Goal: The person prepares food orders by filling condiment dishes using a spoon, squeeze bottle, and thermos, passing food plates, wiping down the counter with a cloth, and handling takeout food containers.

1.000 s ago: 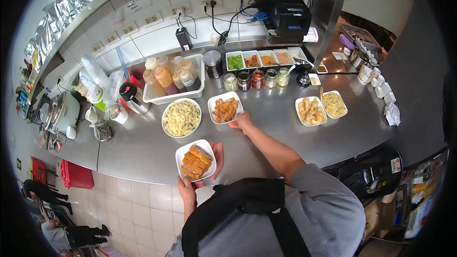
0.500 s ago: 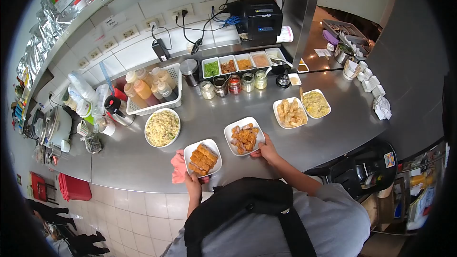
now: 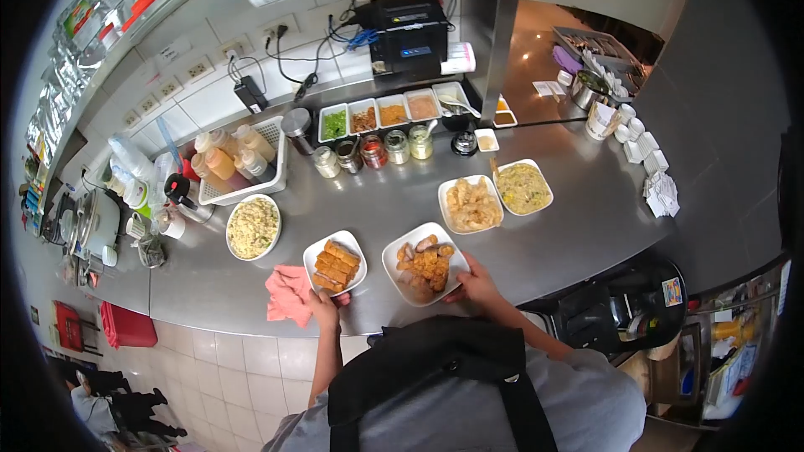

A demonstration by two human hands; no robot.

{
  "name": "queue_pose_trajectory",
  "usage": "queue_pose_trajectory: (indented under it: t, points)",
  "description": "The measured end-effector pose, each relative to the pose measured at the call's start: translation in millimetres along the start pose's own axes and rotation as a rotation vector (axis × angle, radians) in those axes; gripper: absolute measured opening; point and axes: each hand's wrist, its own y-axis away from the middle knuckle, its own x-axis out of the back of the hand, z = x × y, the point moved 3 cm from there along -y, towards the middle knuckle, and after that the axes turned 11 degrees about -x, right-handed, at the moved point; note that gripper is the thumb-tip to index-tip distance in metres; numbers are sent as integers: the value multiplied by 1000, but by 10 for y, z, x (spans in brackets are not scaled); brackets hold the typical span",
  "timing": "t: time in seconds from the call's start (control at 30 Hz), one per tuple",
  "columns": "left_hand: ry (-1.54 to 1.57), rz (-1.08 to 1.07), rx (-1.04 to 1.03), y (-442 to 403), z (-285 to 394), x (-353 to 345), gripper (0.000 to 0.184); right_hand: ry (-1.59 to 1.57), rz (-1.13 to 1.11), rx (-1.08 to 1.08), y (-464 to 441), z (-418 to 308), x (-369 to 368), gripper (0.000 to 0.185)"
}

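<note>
My left hand (image 3: 327, 310) is closed on the near rim of a white square plate of sliced fried cutlet (image 3: 337, 266), thumb at the edge. My right hand (image 3: 477, 283) grips the right side of another white square plate, which holds fried chicken pieces (image 3: 424, 266); its fingers are partly hidden beneath. A crumpled pink cloth (image 3: 289, 295) lies left of my left hand. Beyond the plates stand a white bowl of fried rice (image 3: 254, 227), a white dish of pale fried pieces (image 3: 471, 204) and a dish of yellowish food (image 3: 524, 187).
Small jars (image 3: 373, 151) line up before topping trays (image 3: 391, 111). A white basket (image 3: 276, 169) of sauce bottles stands at left, with a thermal jug (image 3: 186, 197) nearby. A black printer (image 3: 409, 38) sits against the wall. A black bin (image 3: 615, 310) is at my right.
The view has shifted. The chicken plate has come nearer me and looks larger. The cutlet plate has moved slightly away from me, and more of the pink cloth shows.
</note>
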Motion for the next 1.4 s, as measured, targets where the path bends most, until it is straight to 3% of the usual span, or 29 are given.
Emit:
queue_pose_trajectory:
  t: [0.2,0.27,0.3,0.33,0.43,0.77,0.9,1.07,1.2,1.27,1.33,1.4]
  points:
    - [150,6,63,104,93,-373,38,16,113,99,473,-896,857,57]
    - [208,148,84,203,240,-548,47,38,203,186,578,-1305,1170,54]
    - [187,145,90,269,246,-591,61,56,226,230,591,-1486,1354,53]
    - [187,148,95,325,221,-637,61,63,256,241,560,-1646,1543,51]
    - [236,408,96,529,253,-725,79,83,324,272,286,-2116,2129,47]
    - [-115,436,-66,1088,617,-788,69,-107,412,300,-1919,-2775,3513,46]
    - [-193,419,-83,1031,721,-893,67,-186,507,299,-2520,-2932,3623,44]
    - [-302,366,-100,916,802,-1079,62,-201,420,277,-3068,-3134,3726,43]
    - [-319,207,-161,825,789,-1221,53,-338,324,322,-3310,-3319,3710,46]
    - [-333,139,-223,788,796,-1276,52,-351,53,306,-3355,-3380,3731,55]
    - [-330,152,-266,782,789,-1306,48,-253,155,270,-2930,-3358,3515,49]
    - [-480,107,-347,814,935,-1393,45,104,108,172,-2560,-3196,3398,39]
